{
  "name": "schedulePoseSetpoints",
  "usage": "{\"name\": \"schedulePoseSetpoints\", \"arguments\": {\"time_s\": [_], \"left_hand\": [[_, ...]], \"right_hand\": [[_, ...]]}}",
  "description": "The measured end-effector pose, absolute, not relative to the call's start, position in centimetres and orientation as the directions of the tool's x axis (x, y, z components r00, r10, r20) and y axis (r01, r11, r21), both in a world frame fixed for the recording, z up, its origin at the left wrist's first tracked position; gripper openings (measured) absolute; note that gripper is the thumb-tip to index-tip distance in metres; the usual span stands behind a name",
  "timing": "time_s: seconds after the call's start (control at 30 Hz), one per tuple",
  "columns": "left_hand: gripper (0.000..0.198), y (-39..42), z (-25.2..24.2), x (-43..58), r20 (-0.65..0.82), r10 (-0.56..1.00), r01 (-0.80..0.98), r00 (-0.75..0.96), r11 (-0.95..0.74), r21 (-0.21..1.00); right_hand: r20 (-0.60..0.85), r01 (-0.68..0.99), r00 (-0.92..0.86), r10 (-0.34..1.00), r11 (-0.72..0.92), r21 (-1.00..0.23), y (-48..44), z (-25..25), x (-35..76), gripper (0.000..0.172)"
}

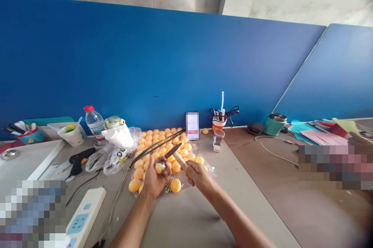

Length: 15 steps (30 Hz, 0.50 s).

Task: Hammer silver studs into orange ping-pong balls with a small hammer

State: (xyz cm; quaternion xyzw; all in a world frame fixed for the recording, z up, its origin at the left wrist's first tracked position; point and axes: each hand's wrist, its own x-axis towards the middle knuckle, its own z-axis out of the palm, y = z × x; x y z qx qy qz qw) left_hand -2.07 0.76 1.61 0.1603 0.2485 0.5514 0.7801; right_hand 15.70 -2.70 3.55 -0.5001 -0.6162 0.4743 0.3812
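Observation:
My left hand [154, 180] is closed round a yellow ball [159, 168] with a small metal piece on it. My right hand [196, 173] grips the pale handle of a knife [174, 151], whose dark blade points up and left above the ball. Behind both hands lies a heap of several orange balls [163, 143] on clear plastic. One orange ball [175, 185] rests on the table between my wrists, next to a small metal chain. A long dark strip [157, 147] lies slanted across the heap.
A black glue gun [78, 159], crumpled plastic bags [110, 156], a water bottle [94, 122], a white cup [71, 134] and a power strip [84, 215] stand left. A scissors cup [218, 123], a green pot [274, 123] and papers [317, 131] are right. A blue partition [175, 65] closes the back.

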Motion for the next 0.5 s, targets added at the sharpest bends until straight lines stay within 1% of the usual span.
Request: {"name": "schedulePoseSetpoints", "arguments": {"time_s": [0.07,0.17,0.3,0.43,0.5], "left_hand": [[0.039,0.7,1.6,-2.1,-0.206,0.942,-0.782,0.265,0.335,0.526],[0.036,0.7,1.6,-2.0,-0.244,0.943,-0.777,0.228,0.327,0.538],[0.036,0.7,1.7,-2.0,-0.225,0.941,-0.782,0.252,0.335,0.525],[0.033,0.6,2.0,-2.0,-0.263,0.937,-0.778,0.232,0.341,0.528],[0.032,0.6,2.1,-1.9,-0.279,0.934,-0.781,0.222,0.342,0.523]], "right_hand": [[-0.041,0.276,-0.200,0.979,0.016,-0.961,-2.7,3.7,15.6,0.027],[-0.089,0.322,-0.215,0.973,-0.015,-0.947,-2.6,3.7,15.4,0.026],[-0.066,0.261,-0.152,0.986,-0.024,-0.965,-2.4,3.5,15.3,0.026],[-0.083,0.301,-0.198,0.977,-0.020,-0.953,-2.2,2.9,15.3,0.027],[-0.083,0.277,-0.195,0.977,-0.026,-0.961,-2.1,2.7,15.3,0.027]]}}
